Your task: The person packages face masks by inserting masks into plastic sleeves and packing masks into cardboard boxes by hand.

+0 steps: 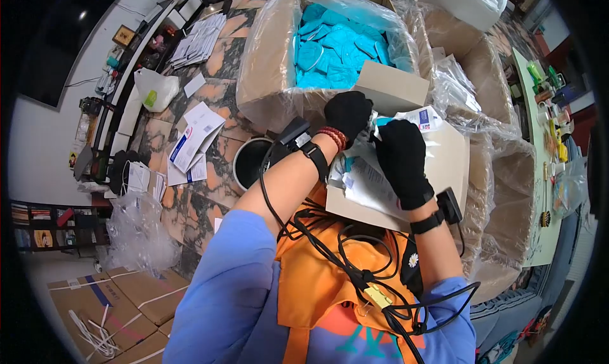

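Note:
My left hand, in a black glove, is closed with its fingers pinching the edge of a small white packet. A bit of teal shows at the packet. Across from it my right hand, gloved in black too, has its fingers curled at the packet's other side. Both hands are above an open cardboard box at my lap, which holds several white printed packets. Just beyond the hands stands a large plastic-lined carton with many teal fabric pieces inside.
Another lined carton at the right holds clear packets. A dark round bin stands left of my left forearm. Flattened white boxes lie on the marbled floor. Black cables hang across my front.

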Motion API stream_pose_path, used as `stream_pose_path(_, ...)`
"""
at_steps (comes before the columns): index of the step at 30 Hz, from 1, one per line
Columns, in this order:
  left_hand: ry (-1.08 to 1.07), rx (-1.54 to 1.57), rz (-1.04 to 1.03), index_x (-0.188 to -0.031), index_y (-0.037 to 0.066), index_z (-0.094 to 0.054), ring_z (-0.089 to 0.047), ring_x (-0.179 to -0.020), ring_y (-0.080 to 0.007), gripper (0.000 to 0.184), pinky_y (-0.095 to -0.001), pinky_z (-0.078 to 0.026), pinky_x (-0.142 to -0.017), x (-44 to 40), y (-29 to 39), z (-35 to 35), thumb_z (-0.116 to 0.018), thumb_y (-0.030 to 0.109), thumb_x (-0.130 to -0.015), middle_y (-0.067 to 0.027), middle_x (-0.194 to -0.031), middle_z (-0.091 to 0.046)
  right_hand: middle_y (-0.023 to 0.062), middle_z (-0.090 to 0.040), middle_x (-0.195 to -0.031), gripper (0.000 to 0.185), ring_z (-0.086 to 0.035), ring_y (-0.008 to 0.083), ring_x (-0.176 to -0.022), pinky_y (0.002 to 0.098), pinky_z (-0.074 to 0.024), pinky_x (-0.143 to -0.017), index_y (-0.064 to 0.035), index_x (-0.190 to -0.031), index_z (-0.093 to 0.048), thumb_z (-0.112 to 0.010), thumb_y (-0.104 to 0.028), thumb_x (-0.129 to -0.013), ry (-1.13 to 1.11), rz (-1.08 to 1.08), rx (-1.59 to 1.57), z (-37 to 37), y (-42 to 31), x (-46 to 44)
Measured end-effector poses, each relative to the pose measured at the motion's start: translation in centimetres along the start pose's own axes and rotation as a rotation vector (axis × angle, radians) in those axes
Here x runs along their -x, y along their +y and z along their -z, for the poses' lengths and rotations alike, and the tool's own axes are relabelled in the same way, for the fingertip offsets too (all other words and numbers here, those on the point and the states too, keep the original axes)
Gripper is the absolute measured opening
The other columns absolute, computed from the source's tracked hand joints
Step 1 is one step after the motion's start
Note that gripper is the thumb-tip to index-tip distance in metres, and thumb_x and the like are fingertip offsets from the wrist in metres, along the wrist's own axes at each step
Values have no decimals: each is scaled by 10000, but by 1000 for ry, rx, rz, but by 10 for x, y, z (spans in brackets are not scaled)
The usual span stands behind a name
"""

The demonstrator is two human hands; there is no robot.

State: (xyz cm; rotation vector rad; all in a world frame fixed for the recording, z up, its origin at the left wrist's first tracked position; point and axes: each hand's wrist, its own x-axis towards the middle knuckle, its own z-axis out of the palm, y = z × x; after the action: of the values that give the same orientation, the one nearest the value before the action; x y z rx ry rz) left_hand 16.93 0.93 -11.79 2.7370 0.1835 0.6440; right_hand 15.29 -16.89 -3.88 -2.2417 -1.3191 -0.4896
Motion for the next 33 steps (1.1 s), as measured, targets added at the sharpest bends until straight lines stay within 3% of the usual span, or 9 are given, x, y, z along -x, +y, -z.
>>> stream_pose_path(2,-138,15,207,-824,90,-685,-650,-839,-334,223,-460,-508,-720,0,-1,2,-557,269,-859,-148,-837,-670,122,-590,-840,134,-566,325,-834,442,-443,-751,-79,-826,-611,-670,-106,-709,-53,-37,51,11,-3,2)
stream_pose_path(7,-218,124,53,-761,139,-675,-656,-706,-337,223,-449,-501,-602,-1,-11,-14,-633,356,-781,-119,-701,-654,107,-597,-824,165,-572,309,-816,416,-453,-753,-74,-845,-615,-702,-93,-707,122,-16,59,28,2,4)
stream_pose_path(12,-162,264,-104,-1027,83,-646,-620,-1002,-352,199,-406,-496,-837,0,-21,7,-565,162,-864,-181,-1037,-650,100,-594,-817,110,-582,296,-823,419,-452,-742,-90,-846,-618,-661,-116,-748,-47,-37,93,14,16,11)
stream_pose_path(17,-229,517,18,-1086,31,-635,-628,-976,-257,244,-353,-488,-878,-35,-45,65,-566,197,-921,-128,-1045,-662,100,-592,-809,118,-594,278,-808,437,-447,-741,-97,-883,-616,-600,-135,-772,-201,107,30,-13,-10,12)
stream_pose_path(20,-281,432,106,-1136,18,-620,-625,-1037,-246,391,-338,-488,-899,-39,-9,109,-676,299,-870,-131,-1128,-652,136,-620,-886,161,-594,313,-878,463,-440,-822,-78,-926,-629,-571,-108,-778,-87,-28,65,-43,8,22)
stream_pose_path(22,-248,452,-70,-1196,28,-601,-596,-1117,-269,516,-348,-468,-953,-28,4,97,-746,341,-813,-146,-1212,-618,137,-616,-893,224,-587,317,-912,467,-437,-827,-69,-985,-644,-570,-119,-780,70,-97,166,-50,23,24)
stream_pose_path(25,-409,454,-139,-1340,25,-474,-483,-1265,-317,777,-387,-382,-1066,-22,41,99,-799,399,-741,-189,-1348,-513,154,-636,-981,358,-583,349,-976,444,-448,-860,-71,-1059,-655,-675,-92,-702,10,-197,-157,-5,4,8)
stream_pose_path(29,-526,575,-286,-1430,29,-358,-409,-1330,-337,975,-391,-329,-1110,-17,67,98,-831,432,-679,-219,-1412,-434,137,-643,-1043,363,-586,328,-1022,430,-443,-921,-79,-1031,-662,-741,-75,-677,20,-330,-54,42,-7,51)
stream_pose_path(33,-595,105,-483,-1477,55,-262,-307,-1388,-380,1157,-461,-216,-1156,-4,68,78,-854,469,-574,-215,-1481,-337,121,-642,-986,282,-606,309,-975,395,-464,-873,-75,-999,-655,-699,-30,-724,202,-563,-71,73,14,106)
